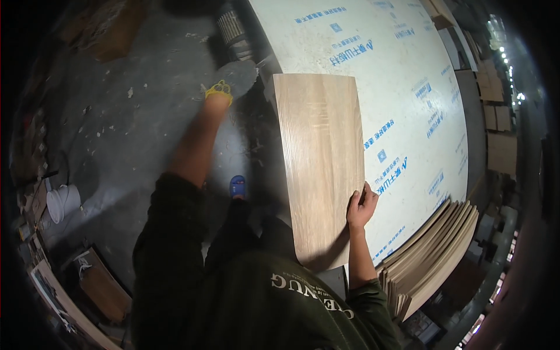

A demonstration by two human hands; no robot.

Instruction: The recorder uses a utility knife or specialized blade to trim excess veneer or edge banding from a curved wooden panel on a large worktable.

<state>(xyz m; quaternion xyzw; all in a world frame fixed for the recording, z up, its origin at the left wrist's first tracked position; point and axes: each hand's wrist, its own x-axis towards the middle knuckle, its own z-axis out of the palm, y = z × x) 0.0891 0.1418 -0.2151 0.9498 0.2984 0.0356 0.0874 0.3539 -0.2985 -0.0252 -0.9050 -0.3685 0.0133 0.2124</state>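
Note:
A light wood-grain board (321,151) lies lengthwise along the near left edge of the table, partly past that edge. My right hand (363,207) grips its right edge near the close end, thumb on top and fingers at the side. My left arm reaches out over the floor, away from the board. Something yellow with grey patches (219,91) covers my left hand at the wrist, and a flat grey shape (240,73) extends from it. The fingers of that hand cannot be made out.
Under the board is a large white sheet (408,76) with blue print. Several thin curved panels (431,251) stand stacked at the near right. A white bucket (63,203) sits on the floor at the left, and a ribbed cylindrical object (232,28) stands beyond my left hand.

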